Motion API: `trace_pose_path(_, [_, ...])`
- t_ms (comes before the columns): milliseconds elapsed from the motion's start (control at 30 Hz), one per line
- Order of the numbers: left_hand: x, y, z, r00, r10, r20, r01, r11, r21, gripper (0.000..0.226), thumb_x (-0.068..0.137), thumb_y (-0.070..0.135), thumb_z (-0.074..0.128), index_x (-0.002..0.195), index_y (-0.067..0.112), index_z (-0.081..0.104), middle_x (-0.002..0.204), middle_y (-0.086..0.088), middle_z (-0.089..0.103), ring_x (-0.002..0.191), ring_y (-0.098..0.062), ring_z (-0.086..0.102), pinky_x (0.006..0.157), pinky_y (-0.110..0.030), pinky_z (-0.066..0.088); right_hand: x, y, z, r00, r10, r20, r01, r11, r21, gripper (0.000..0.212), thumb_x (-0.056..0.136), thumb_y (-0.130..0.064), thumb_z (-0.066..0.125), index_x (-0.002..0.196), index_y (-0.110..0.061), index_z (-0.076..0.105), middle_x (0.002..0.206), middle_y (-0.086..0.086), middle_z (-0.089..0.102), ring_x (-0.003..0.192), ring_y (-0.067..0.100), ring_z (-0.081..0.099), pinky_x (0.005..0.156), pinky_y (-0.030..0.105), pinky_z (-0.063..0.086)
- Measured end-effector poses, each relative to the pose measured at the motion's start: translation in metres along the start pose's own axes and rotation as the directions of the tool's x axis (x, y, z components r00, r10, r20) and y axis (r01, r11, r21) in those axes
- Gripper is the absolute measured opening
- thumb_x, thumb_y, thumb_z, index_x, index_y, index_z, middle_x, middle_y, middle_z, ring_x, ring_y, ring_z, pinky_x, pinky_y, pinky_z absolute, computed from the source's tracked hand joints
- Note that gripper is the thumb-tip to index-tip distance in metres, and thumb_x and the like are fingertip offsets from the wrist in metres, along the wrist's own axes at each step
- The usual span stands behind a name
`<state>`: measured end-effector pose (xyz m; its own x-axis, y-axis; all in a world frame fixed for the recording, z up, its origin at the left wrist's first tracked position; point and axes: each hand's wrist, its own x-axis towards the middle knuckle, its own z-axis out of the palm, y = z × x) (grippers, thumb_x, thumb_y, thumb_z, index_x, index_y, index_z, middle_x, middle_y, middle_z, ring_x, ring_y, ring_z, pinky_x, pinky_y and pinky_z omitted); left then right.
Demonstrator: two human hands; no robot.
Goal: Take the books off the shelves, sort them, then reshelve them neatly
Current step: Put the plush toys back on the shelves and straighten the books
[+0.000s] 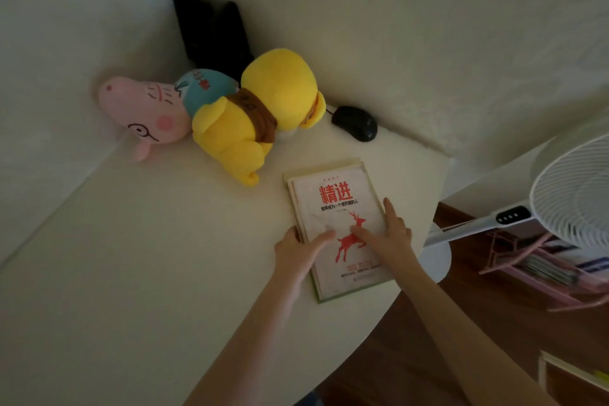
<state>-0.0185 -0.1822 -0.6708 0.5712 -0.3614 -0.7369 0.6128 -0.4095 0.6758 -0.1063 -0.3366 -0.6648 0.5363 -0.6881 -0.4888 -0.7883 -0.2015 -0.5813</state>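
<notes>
**Both hands on the book stack at the table's edge**

The left hand [296, 250] grips the left long edge of a small stack of books [331, 169], thumb laid on the top cover and fingers curled round the side. The right hand [393, 236] lies opposite, thumb on the cover and one finger straight along the right long edge; whether its other fingers hook under cannot be told. The hands are apart, with the stack between them.

The top book, a white paperback with a red title and red deer [339, 208], lies flat directly ahead. Its long axis runs away from the person, the far end leaning slightly left. Both hands sit on its near half, neither closer, so a two-handed lift looks likely.

The stack rests near the right rim of the pale rounded table [164, 257]. Beyond it are a yellow plush duck [250, 115], a pink plush pig [148, 109] and a black computer mouse [356, 123], all apart from it. To the right a white fan [573, 194] stands over a pink wire rack [540, 269] holding books
</notes>
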Motion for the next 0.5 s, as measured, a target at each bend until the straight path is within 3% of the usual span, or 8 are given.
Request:
trace_pose_path(133, [0.0,-0.005,-0.006,0.999,0.001,-0.039,-0.004,0.997,-0.076,0.098,0.037,0.047,0.091,0.118,0.007,0.052,0.103,-0.008,0.07,0.086,-0.021,0.07,0.068,-0.032,0.059,-0.009,0.013,0.007,0.998,0.026,0.056,-0.031,0.995,0.098,0.094,0.075,-0.053,0.074,0.148,-0.042,0.015,0.136,0.005,0.037,0.128,0.029,0.036,0.105,0.054,0.037])
trace_pose_path(233, [-0.013,-0.011,-0.005,0.989,0.032,-0.144,-0.045,0.995,-0.085,0.082,0.055,0.025,0.091,0.113,0.009,0.035,0.102,-0.008,0.058,0.088,-0.023,0.066,0.068,-0.034,0.057,-0.019,0.026,0.012,0.99,0.052,0.13,-0.086,0.958,0.273,0.108,0.048,-0.068,0.082,0.136,-0.052,0.021,0.128,0.004,0.051,0.113,0.027,0.058,0.089,0.053,0.054])
trace_pose_path(367, [-0.035,-0.028,-0.019,0.991,0.112,-0.08,-0.12,0.988,-0.102,0.1,0.041,0.044,0.091,0.121,0.003,0.045,0.103,-0.012,0.069,0.08,-0.024,0.072,0.064,-0.038,0.06,-0.028,0.032,0.013,0.973,-0.012,0.231,-0.077,0.926,0.37,0.104,0.064,-0.026,0.087,0.14,-0.035,0.017,0.113,0.008,0.063,0.09,0.023,0.07,0.075,0.043,0.06])
trace_pose_path(433, [-0.046,-0.034,-0.03,0.985,0.17,-0.038,-0.173,0.977,-0.122,0.099,0.042,0.042,0.092,0.124,0.007,0.049,0.104,-0.011,0.07,0.085,-0.026,0.072,0.067,-0.043,0.06,-0.034,0.029,0.012,0.953,-0.041,0.301,-0.086,0.913,0.398,0.116,0.048,-0.033,0.094,0.14,-0.03,0.023,0.122,0.01,0.058,0.094,0.024,0.07,0.074,0.041,0.06])
trace_pose_path(500, [-0.057,-0.035,-0.041,0.964,0.267,0.011,-0.264,0.958,-0.109,0.085,0.048,0.037,0.088,0.121,0.012,0.053,0.106,-0.008,0.07,0.09,-0.027,0.071,0.068,-0.043,0.059,-0.04,0.023,0.01,0.933,-0.091,0.348,-0.072,0.9,0.429,0.118,0.034,-0.037,0.097,0.133,-0.025,0.036,0.129,0.011,0.051,0.099,0.026,0.068,0.073,0.04,0.06])
